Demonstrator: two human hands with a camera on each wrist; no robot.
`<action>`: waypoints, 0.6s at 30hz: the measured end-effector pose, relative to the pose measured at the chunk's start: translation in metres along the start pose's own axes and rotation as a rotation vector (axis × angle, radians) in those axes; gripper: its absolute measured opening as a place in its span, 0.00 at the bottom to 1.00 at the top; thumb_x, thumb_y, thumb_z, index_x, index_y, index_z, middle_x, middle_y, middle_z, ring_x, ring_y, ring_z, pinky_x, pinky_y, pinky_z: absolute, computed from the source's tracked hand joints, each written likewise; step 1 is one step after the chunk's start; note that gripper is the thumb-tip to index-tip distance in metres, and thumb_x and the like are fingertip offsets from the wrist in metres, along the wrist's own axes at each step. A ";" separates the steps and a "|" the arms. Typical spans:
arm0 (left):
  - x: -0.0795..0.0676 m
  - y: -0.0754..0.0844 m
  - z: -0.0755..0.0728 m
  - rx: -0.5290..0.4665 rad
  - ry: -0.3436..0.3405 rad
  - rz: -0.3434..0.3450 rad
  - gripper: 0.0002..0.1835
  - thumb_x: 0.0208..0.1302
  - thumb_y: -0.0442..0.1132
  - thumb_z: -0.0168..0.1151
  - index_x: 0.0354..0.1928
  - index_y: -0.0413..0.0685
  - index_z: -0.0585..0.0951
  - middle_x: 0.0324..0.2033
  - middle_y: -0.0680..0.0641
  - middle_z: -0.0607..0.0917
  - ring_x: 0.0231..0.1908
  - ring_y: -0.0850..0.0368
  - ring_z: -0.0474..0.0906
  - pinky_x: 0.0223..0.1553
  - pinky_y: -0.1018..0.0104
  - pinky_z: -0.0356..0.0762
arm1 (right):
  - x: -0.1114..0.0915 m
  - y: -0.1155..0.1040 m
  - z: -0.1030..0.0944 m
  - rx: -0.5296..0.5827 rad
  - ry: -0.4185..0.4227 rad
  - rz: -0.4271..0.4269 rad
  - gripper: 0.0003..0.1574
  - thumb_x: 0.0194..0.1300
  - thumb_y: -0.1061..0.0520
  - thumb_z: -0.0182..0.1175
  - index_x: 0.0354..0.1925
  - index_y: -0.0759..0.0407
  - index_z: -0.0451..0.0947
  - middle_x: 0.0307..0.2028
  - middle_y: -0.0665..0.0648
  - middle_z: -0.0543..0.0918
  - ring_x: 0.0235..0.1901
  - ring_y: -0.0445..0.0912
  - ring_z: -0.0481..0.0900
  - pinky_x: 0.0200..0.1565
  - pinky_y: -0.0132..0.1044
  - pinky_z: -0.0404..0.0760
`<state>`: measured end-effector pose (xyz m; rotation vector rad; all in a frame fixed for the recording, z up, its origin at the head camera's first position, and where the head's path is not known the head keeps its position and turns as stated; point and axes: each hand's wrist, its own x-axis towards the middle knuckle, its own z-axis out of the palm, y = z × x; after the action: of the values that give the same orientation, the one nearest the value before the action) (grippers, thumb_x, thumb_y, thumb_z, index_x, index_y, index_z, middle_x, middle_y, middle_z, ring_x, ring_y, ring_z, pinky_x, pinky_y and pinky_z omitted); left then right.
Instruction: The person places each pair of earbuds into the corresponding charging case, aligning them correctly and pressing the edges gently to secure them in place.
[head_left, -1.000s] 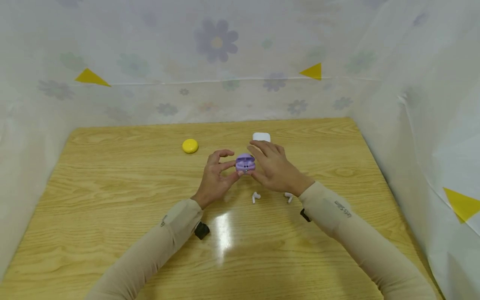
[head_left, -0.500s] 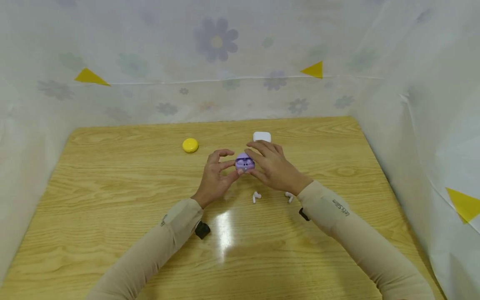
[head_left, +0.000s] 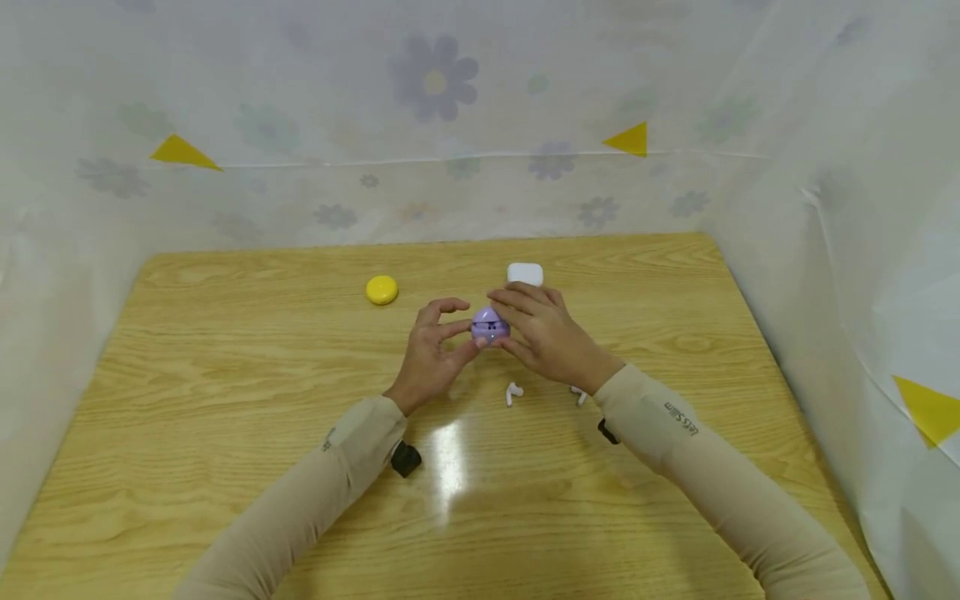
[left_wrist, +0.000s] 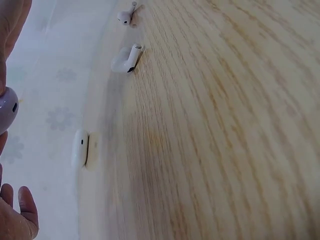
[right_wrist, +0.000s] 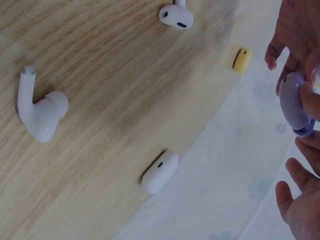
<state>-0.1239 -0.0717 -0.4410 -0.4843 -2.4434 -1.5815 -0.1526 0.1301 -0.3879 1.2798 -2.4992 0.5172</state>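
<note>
A round purple earbud case (head_left: pixel 491 335) is held between both hands above the table, its lid lowered to a narrow dark gap at the front. My left hand (head_left: pixel 429 362) pinches its left side between thumb and a finger, with other fingers raised away. On the opposite side, my right hand (head_left: pixel 555 337) grips the case, thumb low at the front and fingertips over the lid. The right wrist view shows the smooth purple shell (right_wrist: pixel 294 102) between the two hands. Two white earbuds lie nearer: one earbud (head_left: pixel 513 393) below the case, another (head_left: pixel 579 395) partly hidden by the right wrist.
A white earbud case (head_left: pixel 525 273) stands behind the right hand, partly covered by it. To the left, a round yellow case (head_left: pixel 382 290) lies near the back of the wooden table (head_left: pixel 247 358). Flower-patterned sheeting (head_left: pixel 300 100) rises behind and along both sides.
The purple case's lid has come down from wide open to nearly closed, pushed by my right fingers, which moved slightly left over it. My left hand has stayed in place.
</note>
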 end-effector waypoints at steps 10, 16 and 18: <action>-0.001 0.000 0.000 -0.019 -0.013 -0.019 0.15 0.58 0.38 0.67 0.44 0.34 0.85 0.57 0.41 0.74 0.61 0.44 0.65 0.62 0.38 0.62 | -0.002 -0.001 0.001 -0.007 0.032 -0.016 0.28 0.56 0.55 0.69 0.54 0.64 0.79 0.57 0.58 0.80 0.60 0.56 0.74 0.56 0.55 0.70; -0.001 0.000 0.000 -0.019 -0.015 -0.039 0.14 0.59 0.38 0.66 0.43 0.35 0.85 0.57 0.42 0.74 0.61 0.45 0.64 0.59 0.44 0.65 | 0.000 -0.003 0.001 -0.022 0.030 -0.019 0.23 0.55 0.55 0.69 0.49 0.62 0.81 0.58 0.58 0.80 0.60 0.56 0.73 0.57 0.56 0.70; -0.001 0.000 0.000 -0.023 -0.014 -0.038 0.14 0.59 0.38 0.67 0.43 0.34 0.85 0.57 0.42 0.74 0.61 0.44 0.64 0.59 0.44 0.65 | 0.000 -0.003 0.001 -0.025 0.035 -0.018 0.23 0.54 0.55 0.70 0.48 0.62 0.81 0.58 0.59 0.79 0.60 0.56 0.73 0.57 0.56 0.70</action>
<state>-0.1231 -0.0721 -0.4413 -0.4562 -2.4611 -1.6289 -0.1503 0.1284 -0.3885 1.2724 -2.4558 0.4980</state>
